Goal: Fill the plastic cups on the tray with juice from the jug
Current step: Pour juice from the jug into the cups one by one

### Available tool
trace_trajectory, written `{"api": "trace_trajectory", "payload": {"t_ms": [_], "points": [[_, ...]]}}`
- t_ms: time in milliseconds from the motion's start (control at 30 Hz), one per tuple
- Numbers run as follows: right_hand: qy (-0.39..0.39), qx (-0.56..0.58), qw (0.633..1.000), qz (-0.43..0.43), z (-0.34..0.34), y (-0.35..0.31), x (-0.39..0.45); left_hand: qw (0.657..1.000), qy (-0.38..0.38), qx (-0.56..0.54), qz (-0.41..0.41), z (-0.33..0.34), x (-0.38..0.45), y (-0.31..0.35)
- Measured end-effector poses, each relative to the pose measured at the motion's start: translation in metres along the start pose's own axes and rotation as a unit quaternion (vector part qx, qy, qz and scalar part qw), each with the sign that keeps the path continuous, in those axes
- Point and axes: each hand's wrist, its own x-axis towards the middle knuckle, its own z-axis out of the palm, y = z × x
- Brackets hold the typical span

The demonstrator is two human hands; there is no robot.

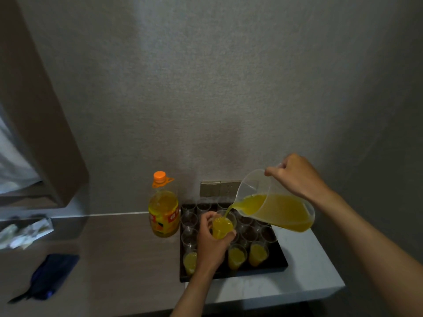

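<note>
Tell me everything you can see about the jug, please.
The jug is clear plastic, roughly half full of orange juice. It is held tilted above the tray, spout down to the left, and a thin stream falls into the cup which the left hand holds. The right hand grips its handle from above.

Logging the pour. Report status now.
Right hand tips jug, left hand holds cup over tray. Juice flowing. Nothing blocking.
</note>
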Motion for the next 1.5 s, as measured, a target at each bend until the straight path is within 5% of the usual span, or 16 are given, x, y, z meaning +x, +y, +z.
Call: {"api": "trace_trajectory", "payload": {"t_ms": [1033,1500], "points": [[-0.011,0.018,1.0,-0.006,0.007,-0.001,0.005,1.0,-0.001,-0.014,0.006,0.001,0.004,0.003],[-0.003,0.137,0.99,0.016,0.015,0.014,-0.001,1.0,0.014,-0.01,0.01,0.005,0.006,0.002]]}}
